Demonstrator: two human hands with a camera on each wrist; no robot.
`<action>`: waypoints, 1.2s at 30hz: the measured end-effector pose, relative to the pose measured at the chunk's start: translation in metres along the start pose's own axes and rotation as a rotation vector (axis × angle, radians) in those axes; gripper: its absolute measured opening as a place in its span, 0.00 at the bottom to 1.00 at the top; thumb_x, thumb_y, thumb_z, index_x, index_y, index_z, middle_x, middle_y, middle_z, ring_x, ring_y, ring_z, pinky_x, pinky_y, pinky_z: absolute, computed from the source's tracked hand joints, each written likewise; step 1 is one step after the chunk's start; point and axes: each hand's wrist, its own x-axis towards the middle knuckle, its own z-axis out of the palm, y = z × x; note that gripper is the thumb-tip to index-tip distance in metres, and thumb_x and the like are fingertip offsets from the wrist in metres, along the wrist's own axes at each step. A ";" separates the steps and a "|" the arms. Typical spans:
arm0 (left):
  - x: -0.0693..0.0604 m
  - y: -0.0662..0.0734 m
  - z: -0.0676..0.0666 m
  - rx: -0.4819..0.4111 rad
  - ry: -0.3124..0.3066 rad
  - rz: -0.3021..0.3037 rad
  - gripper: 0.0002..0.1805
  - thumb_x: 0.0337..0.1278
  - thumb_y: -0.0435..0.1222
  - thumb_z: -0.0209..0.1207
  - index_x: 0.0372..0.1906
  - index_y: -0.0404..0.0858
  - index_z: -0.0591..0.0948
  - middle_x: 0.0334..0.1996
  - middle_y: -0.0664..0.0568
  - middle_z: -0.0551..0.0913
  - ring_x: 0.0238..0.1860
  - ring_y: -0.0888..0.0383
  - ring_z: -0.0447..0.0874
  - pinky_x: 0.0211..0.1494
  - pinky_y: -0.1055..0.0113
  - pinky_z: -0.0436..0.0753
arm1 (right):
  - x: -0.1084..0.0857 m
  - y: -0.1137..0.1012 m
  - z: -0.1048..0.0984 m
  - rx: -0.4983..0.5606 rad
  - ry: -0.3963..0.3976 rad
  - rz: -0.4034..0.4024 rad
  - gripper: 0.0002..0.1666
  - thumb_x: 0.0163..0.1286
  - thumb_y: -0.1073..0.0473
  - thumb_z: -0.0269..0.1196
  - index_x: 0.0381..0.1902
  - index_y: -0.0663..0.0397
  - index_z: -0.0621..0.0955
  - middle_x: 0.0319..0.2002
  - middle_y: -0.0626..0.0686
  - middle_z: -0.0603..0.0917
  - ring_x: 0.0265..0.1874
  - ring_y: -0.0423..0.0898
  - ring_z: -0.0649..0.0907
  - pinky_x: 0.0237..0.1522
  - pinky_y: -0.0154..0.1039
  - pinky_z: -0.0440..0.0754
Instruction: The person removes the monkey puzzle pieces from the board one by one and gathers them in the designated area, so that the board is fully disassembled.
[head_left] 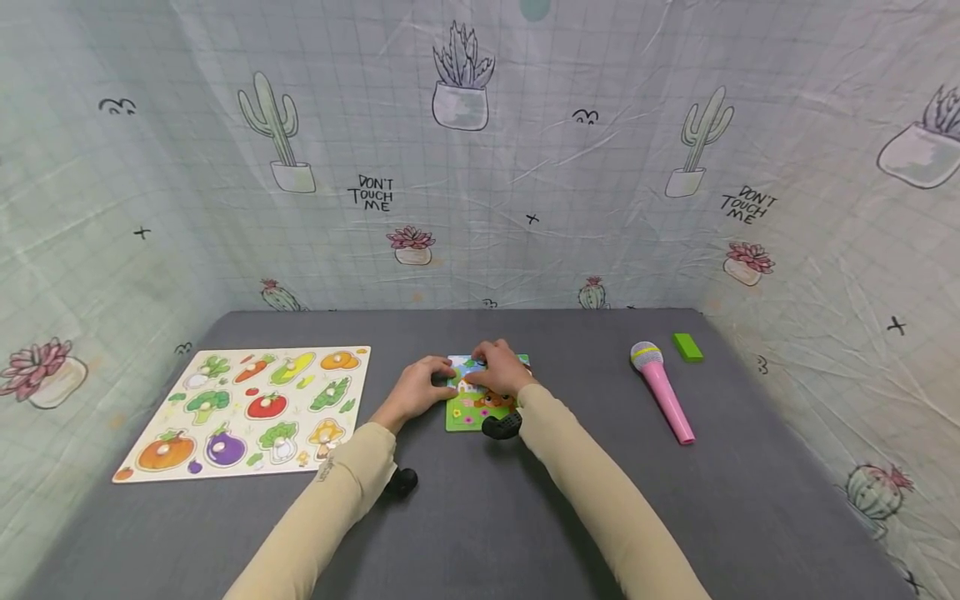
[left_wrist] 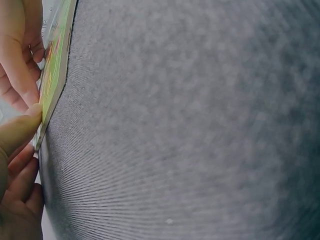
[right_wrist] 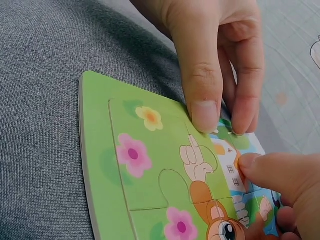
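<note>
A small jigsaw puzzle (head_left: 468, 417) with a green border lies on the dark cloth in front of me. It shows flowers, a brown cartoon animal and a white house with an orange roof. My left hand (head_left: 422, 386) grips its left edge, the thumb (right_wrist: 204, 112) on the top face and the fingers by the rim. From the right, my right hand (head_left: 501, 369) bends over the far part of the puzzle, its thumb (right_wrist: 255, 165) touching the house picture. Its other fingers are partly hidden.
To the left lies a cream vegetable knob-puzzle board (head_left: 232, 400). A pink toy microphone (head_left: 663, 392) and a green block (head_left: 687, 347) are on the right. Behind the table (head_left: 465, 525) hangs a printed curtain (head_left: 480, 183). Black wrist devices (head_left: 501, 427) sit under the cuffs.
</note>
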 end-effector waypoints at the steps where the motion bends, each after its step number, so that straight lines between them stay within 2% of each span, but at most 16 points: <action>1: 0.000 0.001 0.000 -0.002 0.001 -0.004 0.16 0.53 0.35 0.70 0.46 0.33 0.85 0.59 0.42 0.78 0.63 0.43 0.72 0.68 0.49 0.69 | 0.000 0.000 0.000 0.008 0.004 -0.003 0.24 0.68 0.50 0.66 0.57 0.53 0.77 0.54 0.57 0.71 0.46 0.50 0.74 0.53 0.48 0.77; 6: 0.001 0.002 0.003 -0.010 0.000 -0.010 0.15 0.53 0.35 0.70 0.45 0.33 0.85 0.59 0.43 0.78 0.63 0.44 0.72 0.68 0.49 0.70 | 0.001 0.002 0.001 0.011 0.034 -0.033 0.24 0.66 0.52 0.68 0.55 0.56 0.77 0.53 0.56 0.73 0.48 0.50 0.75 0.55 0.46 0.77; 11: 0.003 0.002 0.004 -0.010 -0.011 -0.016 0.13 0.53 0.35 0.70 0.42 0.34 0.85 0.59 0.43 0.78 0.64 0.44 0.72 0.68 0.50 0.70 | 0.002 0.001 0.001 0.033 0.064 -0.089 0.22 0.65 0.57 0.69 0.54 0.59 0.76 0.46 0.55 0.76 0.43 0.50 0.75 0.48 0.45 0.78; 15: 0.003 0.002 0.003 -0.002 -0.006 -0.017 0.12 0.52 0.35 0.71 0.41 0.34 0.85 0.58 0.42 0.78 0.63 0.44 0.72 0.67 0.50 0.71 | 0.001 -0.001 0.003 0.054 0.057 -0.158 0.18 0.67 0.62 0.65 0.53 0.57 0.76 0.44 0.56 0.76 0.40 0.49 0.73 0.44 0.44 0.76; 21: 0.004 0.001 0.001 0.010 -0.011 -0.013 0.12 0.52 0.35 0.71 0.41 0.34 0.85 0.59 0.42 0.78 0.63 0.43 0.72 0.67 0.50 0.71 | -0.004 -0.002 0.000 0.073 0.071 -0.213 0.13 0.70 0.63 0.62 0.52 0.53 0.80 0.45 0.53 0.76 0.41 0.48 0.74 0.45 0.44 0.77; 24: 0.004 0.001 0.001 0.013 -0.023 -0.008 0.14 0.54 0.35 0.70 0.43 0.33 0.84 0.59 0.42 0.77 0.64 0.44 0.72 0.67 0.50 0.70 | -0.005 0.005 -0.007 0.133 0.103 -0.194 0.15 0.71 0.63 0.61 0.54 0.54 0.80 0.48 0.54 0.75 0.44 0.49 0.75 0.47 0.45 0.77; 28: 0.004 0.000 0.000 0.025 -0.033 0.013 0.16 0.54 0.36 0.70 0.46 0.32 0.83 0.60 0.41 0.76 0.64 0.43 0.71 0.68 0.49 0.69 | -0.008 0.025 -0.024 0.233 0.135 -0.113 0.18 0.72 0.62 0.59 0.58 0.57 0.77 0.56 0.58 0.72 0.50 0.51 0.76 0.51 0.46 0.78; 32: 0.003 -0.001 -0.001 0.048 -0.040 0.027 0.17 0.55 0.36 0.69 0.47 0.32 0.83 0.61 0.40 0.75 0.65 0.43 0.70 0.68 0.49 0.69 | -0.013 0.052 -0.042 0.266 0.149 -0.048 0.20 0.73 0.62 0.58 0.60 0.60 0.75 0.60 0.61 0.69 0.53 0.55 0.75 0.52 0.49 0.78; 36: 0.002 -0.001 -0.002 0.058 -0.046 0.019 0.17 0.55 0.37 0.69 0.47 0.32 0.83 0.62 0.40 0.75 0.65 0.42 0.69 0.68 0.48 0.68 | -0.018 0.079 -0.057 0.285 0.209 0.005 0.20 0.73 0.64 0.57 0.61 0.62 0.75 0.60 0.63 0.69 0.55 0.58 0.74 0.49 0.52 0.78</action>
